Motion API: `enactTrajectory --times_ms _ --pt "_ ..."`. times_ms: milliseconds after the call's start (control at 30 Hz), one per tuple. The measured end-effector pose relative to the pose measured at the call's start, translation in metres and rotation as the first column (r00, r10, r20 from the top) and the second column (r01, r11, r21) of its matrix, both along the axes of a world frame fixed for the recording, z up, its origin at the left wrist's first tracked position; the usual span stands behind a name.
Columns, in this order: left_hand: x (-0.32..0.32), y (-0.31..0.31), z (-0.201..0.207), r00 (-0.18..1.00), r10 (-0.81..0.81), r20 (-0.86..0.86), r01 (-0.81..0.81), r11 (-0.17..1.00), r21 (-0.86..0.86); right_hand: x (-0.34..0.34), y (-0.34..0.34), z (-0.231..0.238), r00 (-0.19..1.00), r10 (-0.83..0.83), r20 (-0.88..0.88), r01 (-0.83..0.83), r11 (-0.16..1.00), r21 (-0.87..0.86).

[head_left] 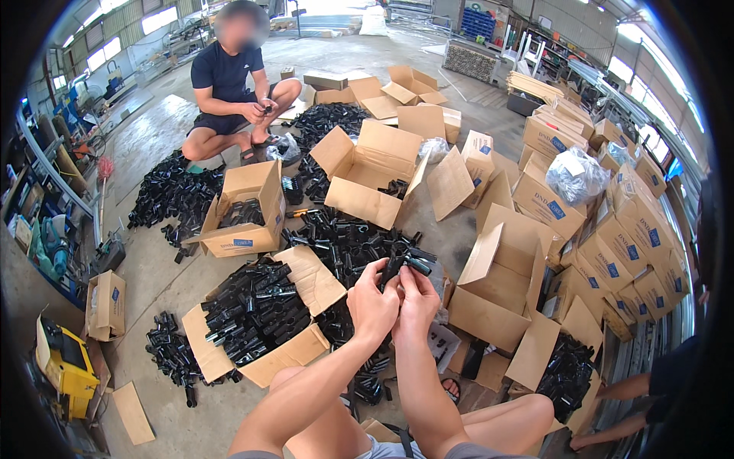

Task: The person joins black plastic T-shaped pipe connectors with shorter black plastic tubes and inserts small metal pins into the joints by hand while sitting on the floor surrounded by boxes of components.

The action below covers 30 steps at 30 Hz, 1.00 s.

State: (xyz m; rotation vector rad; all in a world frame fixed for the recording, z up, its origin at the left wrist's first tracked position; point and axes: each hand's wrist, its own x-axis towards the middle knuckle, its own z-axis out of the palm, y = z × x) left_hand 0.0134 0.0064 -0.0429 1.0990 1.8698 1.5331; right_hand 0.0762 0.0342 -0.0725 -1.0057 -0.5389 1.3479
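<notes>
Both my hands are raised together in front of me over a pile of black parts [336, 237]. My left hand [373, 302] is closed round a black tubular part [393, 268]. Close beside it, my right hand [415, 300] pinches another black tubular part [419, 262] with a glossy end. Whether the two pieces are joined cannot be made out. Just left of my forearms stands an open carton [210, 344] heaped with the same black parts. To the right of my hands is an open carton [489, 306] whose visible inside is bare cardboard.
Across the piles a co-worker [233, 84] sits low, handling a small black part. Between us stand open cartons [363, 195]. Stacked closed cartons [634, 237] fill the right, where another person's arms [623, 428] reach in. A yellow machine [67, 367] stands at the left.
</notes>
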Motion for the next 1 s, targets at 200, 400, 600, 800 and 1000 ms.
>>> enactTrajectory --times_ms 200,400,600,800,1000 --pt "0.001 -0.001 0.005 1.000 -0.018 0.026 0.018 1.000 -0.016 0.001 0.000 -0.005 1.000 -0.005 -0.020 0.005 0.999 0.044" --pt "0.002 -0.003 0.007 0.997 -0.015 0.081 0.016 1.000 -0.010 -0.001 -0.003 0.003 0.996 -0.013 -0.090 0.015 1.000 0.019" --pt "0.002 -0.002 0.005 0.998 -0.030 0.047 0.030 1.000 0.000 -0.003 -0.004 0.004 0.995 -0.024 -0.095 0.028 0.999 0.046" --pt "0.001 0.001 -0.002 1.000 -0.018 0.017 0.017 1.000 0.020 -0.004 -0.008 0.016 0.987 0.004 -0.162 -0.001 1.000 0.015" --pt "0.000 0.000 0.002 0.999 -0.019 0.037 0.019 1.000 0.019 -0.004 -0.008 0.013 0.986 -0.001 -0.165 0.002 1.000 0.009"
